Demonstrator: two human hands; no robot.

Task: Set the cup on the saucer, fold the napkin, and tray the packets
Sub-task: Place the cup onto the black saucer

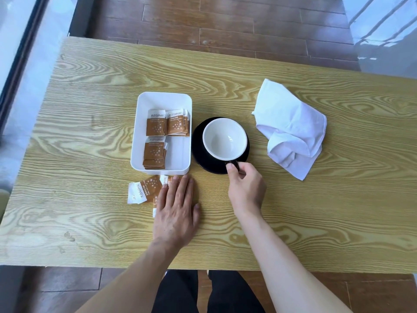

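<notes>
A cup (224, 137), white inside and black outside, stands on a black saucer (198, 141) at the table's middle. My right hand (244, 187) pinches the cup's handle at its near side. A white tray (162, 99) left of the saucer holds several brown and white packets (155, 127). More packets (144, 189) lie loose on the table in front of the tray. My left hand (176, 211) rests flat, fingers apart, partly covering them. A white napkin (291, 127) lies crumpled to the right of the saucer.
The wooden table (90, 132) ends at a near edge just above my legs. Dark wood floor lies beyond the far edge. A window frame runs along the left side.
</notes>
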